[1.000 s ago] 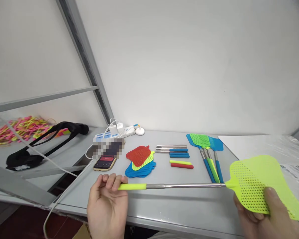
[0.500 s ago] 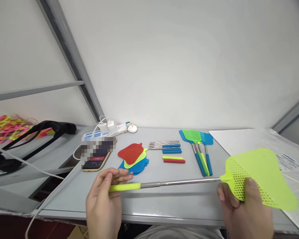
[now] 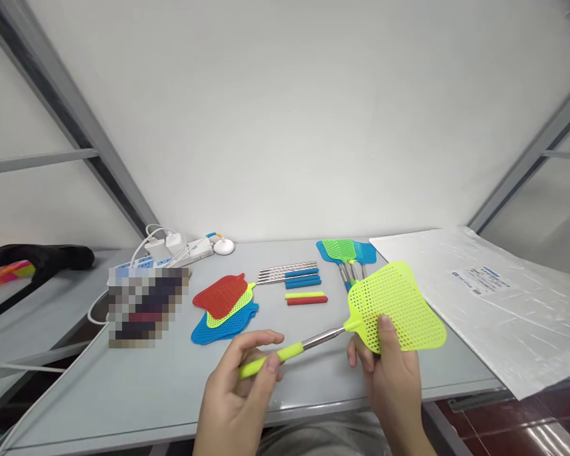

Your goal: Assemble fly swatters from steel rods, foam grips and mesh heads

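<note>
A yellow-green fly swatter point(image 3: 384, 304) with a metal telescopic rod spans both hands above the front of the table. My left hand point(image 3: 242, 386) has its grip sleeve between thumb and fingers. My right hand point(image 3: 389, 373) pinches the perforated head, thumb on top and fingers underneath. Beyond the left hand, a red swatter head point(image 3: 221, 296) overlaps a yellow one point(image 3: 230, 310) and a blue one point(image 3: 218, 327). Several metal rods with blue grips point(image 3: 301, 278) lie behind, with a yellow sleeve point(image 3: 304, 295) and a red sleeve point(image 3: 307, 301). Swatters with green and blue heads point(image 3: 339, 250) lie farther back, partly hidden.
A white plastic package with a label point(image 3: 517, 297) covers the table's right side. At the left are a partly pixelated phone point(image 3: 147, 307), a power strip point(image 3: 194, 251) with chargers and cables, and a black strap-like item point(image 3: 52, 256). Metal frame bars flank the table.
The swatter's rod has become much shorter. My hands have come closer together, and the left thumb now presses on the grip. The view has shifted to the right.
</note>
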